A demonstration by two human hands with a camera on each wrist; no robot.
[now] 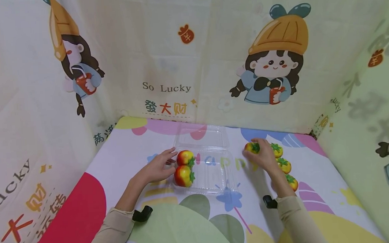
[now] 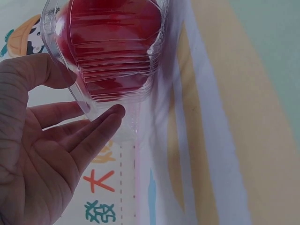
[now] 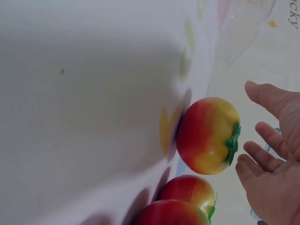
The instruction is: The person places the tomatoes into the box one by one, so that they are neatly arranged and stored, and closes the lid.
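Note:
A clear plastic clamshell box lies on the table with its lid open toward the back. Two red-and-yellow persimmons with green leafy tops sit in its left part. At the box's left side is my left hand; in the left wrist view its thumb and fingers hold the box's edge. My right hand hovers by a single persimmon right of the box. In the right wrist view, that persimmon stands apart from the spread thumb and fingers.
Several more persimmons stand in a row behind and beside my right wrist. A patterned cloth covers the table. Printed fabric walls rise at the back and both sides.

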